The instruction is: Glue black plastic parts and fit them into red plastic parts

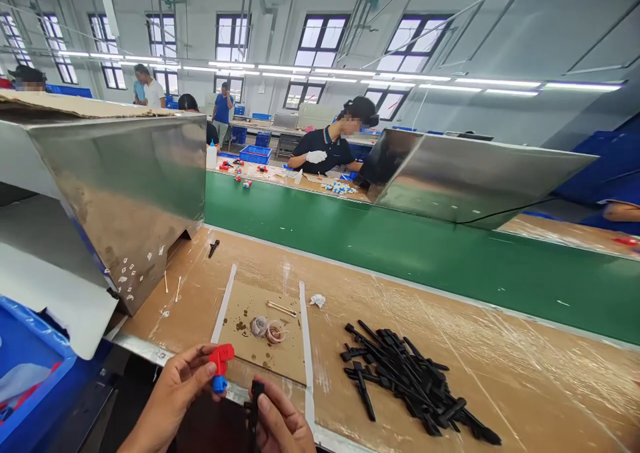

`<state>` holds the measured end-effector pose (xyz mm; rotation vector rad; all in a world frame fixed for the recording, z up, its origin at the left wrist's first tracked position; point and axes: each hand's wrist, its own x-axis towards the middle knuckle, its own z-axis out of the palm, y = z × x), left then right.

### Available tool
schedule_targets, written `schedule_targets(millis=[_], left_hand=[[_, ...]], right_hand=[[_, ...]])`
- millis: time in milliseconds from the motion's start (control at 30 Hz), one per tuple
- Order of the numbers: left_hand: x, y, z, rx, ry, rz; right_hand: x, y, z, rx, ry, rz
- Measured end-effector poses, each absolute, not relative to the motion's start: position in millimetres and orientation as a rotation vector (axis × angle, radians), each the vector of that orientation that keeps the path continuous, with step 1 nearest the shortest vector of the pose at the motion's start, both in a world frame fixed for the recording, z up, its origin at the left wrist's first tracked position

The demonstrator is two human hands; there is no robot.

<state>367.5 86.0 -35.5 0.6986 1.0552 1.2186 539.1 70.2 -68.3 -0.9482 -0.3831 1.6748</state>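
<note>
At lower centre of the frame, left hand point(175, 390) pinching a small red-and-blue plastic piece point(220, 365), right hand point(280, 420) closed on a thin black strip point(256, 400): probably light, rigid, best gripped by the edges.

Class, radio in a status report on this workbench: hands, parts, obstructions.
Left hand pinching red-and-blue part. Right hand gripping black strip. Pile of black strips lies apart, right.

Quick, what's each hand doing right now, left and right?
Left hand: closed on a small red and blue plastic part.
Right hand: closed on a thin black plastic piece.
</note>
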Motion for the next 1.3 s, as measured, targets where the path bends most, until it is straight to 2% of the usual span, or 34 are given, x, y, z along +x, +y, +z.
schedule_targets(millis=[367,833,900,1067,1300], left_hand=[[376,84,-37,0.829,1.185,1.128],[396,79,-49,0.791,1.259,1.218],[398,78,-49,0.777,1.275,1.231],[408,76,-55,0.692,1.318,1.348],[396,79,-56,0.622,1.004,1.190]], right_hand=[[527,74,-66,-1.130,-0.661,1.334],[526,70,-73,-1.214,-0.746,1.223],[524,69,-74,-1.234,-0.857,1.112],[517,67,-82,-1.283,-1.171,0.570],[528,67,-88,-1.085,-1.397,0.535]])
